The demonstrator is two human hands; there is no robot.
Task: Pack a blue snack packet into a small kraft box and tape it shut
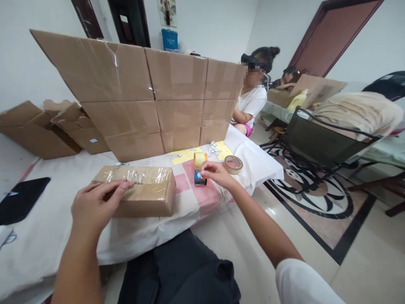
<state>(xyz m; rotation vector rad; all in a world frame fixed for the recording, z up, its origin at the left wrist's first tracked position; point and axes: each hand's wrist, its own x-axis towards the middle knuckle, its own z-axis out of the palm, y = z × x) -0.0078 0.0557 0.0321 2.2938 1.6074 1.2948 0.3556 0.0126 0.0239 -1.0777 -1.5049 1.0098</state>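
A small cardboard box (148,190), sealed with clear tape on top, lies on the cloth-covered table (47,228) in front of me. My left hand (95,207) rests on its near left top with the fingers spread. My right hand (215,173) reaches to the right of the box and pinches a tape dispenser (200,169) with a yellowish roll and an orange and blue body, which stands on the table. A loose roll of brown tape (233,164) lies just right of that hand.
A wall of stacked cardboard boxes (152,93) stands across the back of the table. More boxes (41,128) lie at the left, a black flat object (20,199) near the left edge. Other people (253,99) sit behind at the right beside a folding chair (319,141).
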